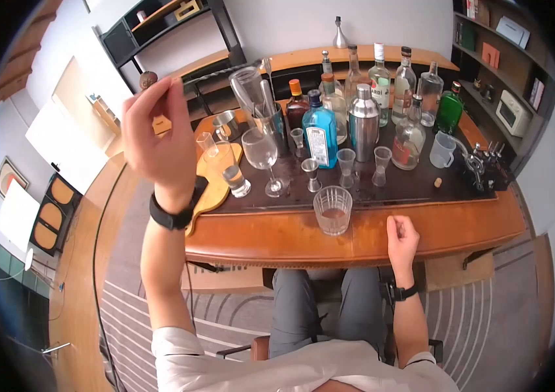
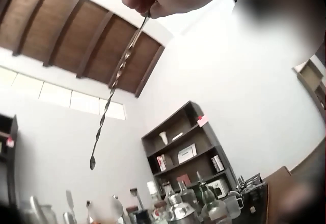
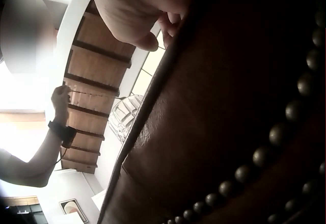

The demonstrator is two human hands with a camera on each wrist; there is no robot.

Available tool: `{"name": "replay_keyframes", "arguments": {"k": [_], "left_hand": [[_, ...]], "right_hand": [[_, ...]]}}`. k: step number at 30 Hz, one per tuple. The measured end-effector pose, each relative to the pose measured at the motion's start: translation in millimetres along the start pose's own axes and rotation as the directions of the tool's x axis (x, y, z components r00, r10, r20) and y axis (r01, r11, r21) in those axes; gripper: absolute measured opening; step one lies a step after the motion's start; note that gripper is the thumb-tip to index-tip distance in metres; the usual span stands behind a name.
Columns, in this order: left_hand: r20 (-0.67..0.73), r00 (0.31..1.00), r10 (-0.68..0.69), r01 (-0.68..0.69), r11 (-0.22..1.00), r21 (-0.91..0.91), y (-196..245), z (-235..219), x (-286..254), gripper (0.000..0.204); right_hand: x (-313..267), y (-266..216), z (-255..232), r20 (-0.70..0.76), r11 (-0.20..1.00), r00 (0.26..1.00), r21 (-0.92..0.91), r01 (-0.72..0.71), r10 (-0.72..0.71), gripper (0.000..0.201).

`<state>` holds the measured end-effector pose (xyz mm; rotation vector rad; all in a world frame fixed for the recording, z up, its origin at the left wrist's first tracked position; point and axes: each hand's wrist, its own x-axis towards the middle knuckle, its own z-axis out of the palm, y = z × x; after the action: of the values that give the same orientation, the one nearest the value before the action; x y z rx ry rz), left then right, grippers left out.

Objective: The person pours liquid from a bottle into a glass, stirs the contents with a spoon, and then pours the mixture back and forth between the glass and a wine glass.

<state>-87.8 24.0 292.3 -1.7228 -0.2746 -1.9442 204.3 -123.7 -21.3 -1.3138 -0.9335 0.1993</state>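
Raised high on the left, my left hand [image 1: 160, 134] pinches a bar spoon [image 2: 120, 68] by one end. Its twisted metal stem slants down to a small bowl in the left wrist view. In the head view the spoon points right, over the back of the table. My right hand [image 1: 403, 240] rests at the table's front edge with loosely curled fingers, holding nothing. Left of it stands a cut-glass tumbler [image 1: 333, 212] with a little liquid in the bottom. A stemmed glass [image 1: 260, 149] and several jiggers [image 1: 311, 175] stand behind the tumbler.
Several bottles crowd the back, among them a blue bottle [image 1: 318, 134], beside a metal shaker [image 1: 364, 124]. At left lies a wooden board [image 1: 211, 193] with small glasses. A measuring jug [image 1: 443, 150] and a cork [image 1: 437, 183] are at right.
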Motion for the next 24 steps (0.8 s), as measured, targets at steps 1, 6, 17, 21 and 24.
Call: {"name": "replay_keyframes", "arguments": {"k": [1,6,17,21,24], "left_hand": [[-0.038,0.997,-0.066,0.062,0.993,-0.100,14.1,-9.2,-2.8,0.021],[-0.046,0.987,-0.154,0.137,0.957,-0.255,69.7,-44.4,-36.1,0.032],[0.133,0.862,-0.490,0.501,0.780,-0.375,188.2,-23.9,-110.9,0.032],[0.175,0.826,-0.536,0.557,0.730,-0.396,204.9,-26.2,-119.5,0.031],[0.216,0.831,-0.513,0.554,0.730,-0.399,206.8,-28.8,-122.8,0.034]], "right_hand": [[-0.8,7.1,0.9,-0.022,0.998,0.999,0.051,0.029,-0.028,0.009],[-0.1,-62.6,11.2,0.047,0.953,0.954,-0.040,0.300,-0.298,0.026],[8.1,-148.6,65.9,0.161,0.792,0.803,-0.140,0.594,-0.574,0.054],[13.1,-150.5,64.5,0.097,0.806,0.820,-0.151,0.572,-0.564,0.031],[17.9,-152.5,64.0,0.057,0.744,0.766,-0.203,0.637,-0.640,0.013]]}}
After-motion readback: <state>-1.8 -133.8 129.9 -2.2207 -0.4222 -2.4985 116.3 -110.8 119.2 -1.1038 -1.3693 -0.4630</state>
